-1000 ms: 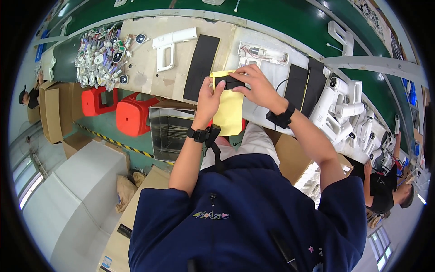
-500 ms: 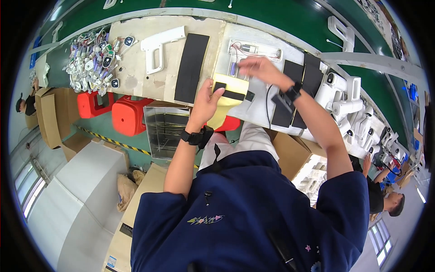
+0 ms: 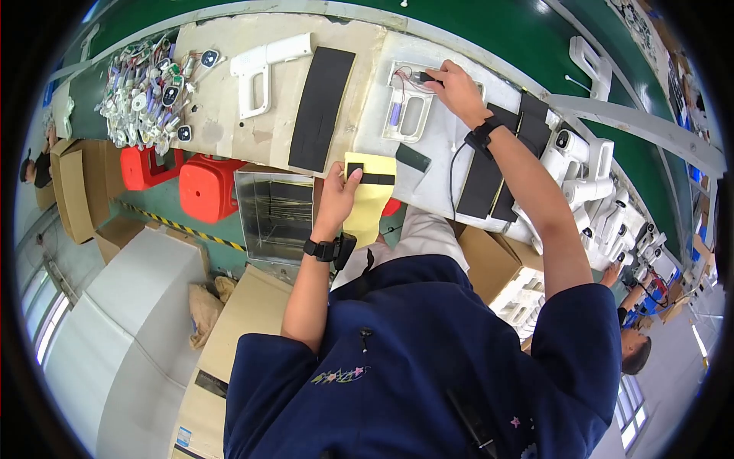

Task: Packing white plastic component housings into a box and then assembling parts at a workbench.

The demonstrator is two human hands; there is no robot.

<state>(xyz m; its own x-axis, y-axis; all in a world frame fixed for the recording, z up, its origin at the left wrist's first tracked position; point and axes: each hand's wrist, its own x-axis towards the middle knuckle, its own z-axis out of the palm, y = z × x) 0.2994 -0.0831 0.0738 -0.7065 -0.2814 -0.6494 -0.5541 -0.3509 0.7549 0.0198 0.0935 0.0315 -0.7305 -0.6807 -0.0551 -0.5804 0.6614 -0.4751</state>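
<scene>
My left hand (image 3: 338, 197) pinches a yellow backing sheet (image 3: 365, 210) at the front edge of the bench; black foam strips (image 3: 375, 178) are stuck across it. Over the open white handheld housing (image 3: 419, 116), my right hand (image 3: 460, 93) has its fingers closed on a small black foam strip (image 3: 432, 77). That strip is at the housing's upper part, beside a motor-like part and thin red wires (image 3: 400, 74). In the handle lies a purple cylindrical cell (image 3: 395, 114). Whether the strip touches the housing is hard to make out.
A dark flat rectangle (image 3: 414, 157) lies near the housing. Black foam sheets (image 3: 323, 111) flank the white mat. A white gun-shaped shell (image 3: 264, 69) and a heap of wired parts (image 3: 145, 99) are leftward. White devices (image 3: 589, 183) crowd the right, near a person (image 3: 633, 336). Red stools (image 3: 206, 190) stand below.
My right hand has moved up to the housing's upper part with a small black foam strip in it. My left hand has drawn the yellow sheet down toward me, uncovering the housing's handle.
</scene>
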